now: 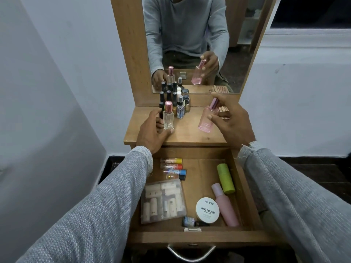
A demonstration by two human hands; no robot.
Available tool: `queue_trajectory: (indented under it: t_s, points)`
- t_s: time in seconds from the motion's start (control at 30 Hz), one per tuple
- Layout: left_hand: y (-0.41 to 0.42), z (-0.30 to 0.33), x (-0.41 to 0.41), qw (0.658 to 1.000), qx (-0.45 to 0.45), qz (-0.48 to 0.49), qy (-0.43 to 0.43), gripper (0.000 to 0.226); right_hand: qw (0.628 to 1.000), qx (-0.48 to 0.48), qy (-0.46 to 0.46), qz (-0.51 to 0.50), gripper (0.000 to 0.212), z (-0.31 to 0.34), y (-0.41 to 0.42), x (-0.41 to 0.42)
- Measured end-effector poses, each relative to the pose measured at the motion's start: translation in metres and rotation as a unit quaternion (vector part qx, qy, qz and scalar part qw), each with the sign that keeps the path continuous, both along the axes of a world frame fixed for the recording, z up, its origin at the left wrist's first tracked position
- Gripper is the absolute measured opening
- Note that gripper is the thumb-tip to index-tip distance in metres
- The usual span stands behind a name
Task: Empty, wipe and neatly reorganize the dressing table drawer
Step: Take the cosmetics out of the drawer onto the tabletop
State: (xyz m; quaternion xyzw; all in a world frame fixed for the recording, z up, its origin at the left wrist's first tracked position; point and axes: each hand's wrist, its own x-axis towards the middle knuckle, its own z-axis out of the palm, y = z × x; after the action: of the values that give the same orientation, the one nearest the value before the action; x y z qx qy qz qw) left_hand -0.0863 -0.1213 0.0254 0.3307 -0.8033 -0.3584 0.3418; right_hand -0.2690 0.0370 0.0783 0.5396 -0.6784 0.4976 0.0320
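Observation:
The wooden drawer is pulled open below the dressing table top. My left hand holds a clear square perfume bottle with a pink cap, standing on the top. My right hand holds a pink perfume bottle tilted above the top. Inside the drawer lie a clear pouch of small tubes, three small vials with coloured caps, a green bottle, a pink bottle, a white nail polish remover tub and a small dark bottle.
A cluster of small dark bottles stands at the back left of the top, against the mirror. A patterned pink item lies behind my right hand. Walls flank the table on both sides. A metal handle hangs from the drawer front.

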Motion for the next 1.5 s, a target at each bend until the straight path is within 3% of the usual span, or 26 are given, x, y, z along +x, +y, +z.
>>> queue_trajectory:
  t_s: [0.37,0.63,0.73,0.87,1.07,1.23,1.4,1.5]
  points:
    - [0.006,0.001,0.000,1.000,-0.021,0.001,0.007,0.063,0.994,0.052,0.094,-0.031,0.056,-0.002,-0.040,-0.005]
    - [0.010,0.002,0.001,0.999,-0.040,-0.001,0.004,0.060,0.993,0.051,0.103,-0.042,0.061,-0.016,-0.041,-0.005]
    - [0.011,0.003,0.001,0.999,-0.043,0.000,0.000,0.059,0.994,0.037,0.083,-0.058,0.072,-0.020,-0.040,-0.003]
    - [0.011,0.002,0.002,0.999,-0.051,0.003,-0.009,0.056,0.995,0.056,-0.028,-0.077,0.084,-0.032,-0.037,0.000]
    - [0.006,0.001,0.002,0.996,-0.076,0.008,-0.048,0.039,0.986,0.080,-0.077,-0.123,0.036,-0.044,-0.045,0.002]
    - [0.004,0.004,-0.011,0.993,-0.074,0.040,-0.083,0.035,0.987,0.078,-0.057,-0.127,0.016,-0.040,-0.059,0.000]
    - [0.005,0.005,-0.022,0.988,-0.084,0.069,-0.112,0.037,0.978,0.125,-0.046,-0.158,0.011,-0.039,-0.072,-0.006]
    - [0.008,0.005,-0.029,0.985,-0.089,0.080,-0.126,0.037,0.975,0.113,-0.062,-0.180,0.018,-0.038,-0.077,-0.005]
